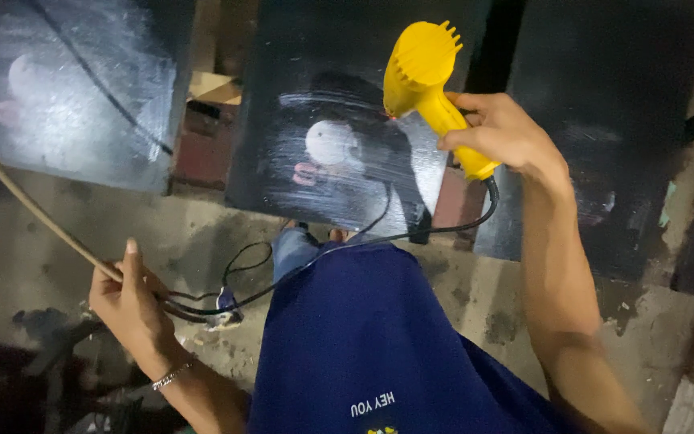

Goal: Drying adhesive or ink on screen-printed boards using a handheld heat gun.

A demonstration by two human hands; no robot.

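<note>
**Yellow blower held over a wet black panel**

While the yellow hair dryer [426, 88] points its comb-toothed nozzle away from the person, it hangs above the upper right part of the middle black panel [315, 104], whose glossy face shows pale streaks and a round bright reflection. The right hand [501, 133] holds the dryer by its handle, fingers wrapped fully around it, thumb on the near side, wrist bent, and the forearm runs up from the lower right.

From the handle's foot a black cable [411, 235] drops past the panel's lower right corner, crosses the top of the blue garment [371, 337] and runs left along the concrete floor [202, 233] to a small plug connector [226, 309] near the left hand [130, 301]. That hand is raised over the floor at lower left, a thin bracelet on its wrist, the fingers loosely curled around a tan hose [26, 201] that slants up to the left edge, with the dark cables passing just under the palm.

Another shiny black panel [66, 88] lies at the upper left, a duller one [612, 120] at the right beyond the forearm. Brick and scrap wood show in the gaps between the panels.
</note>
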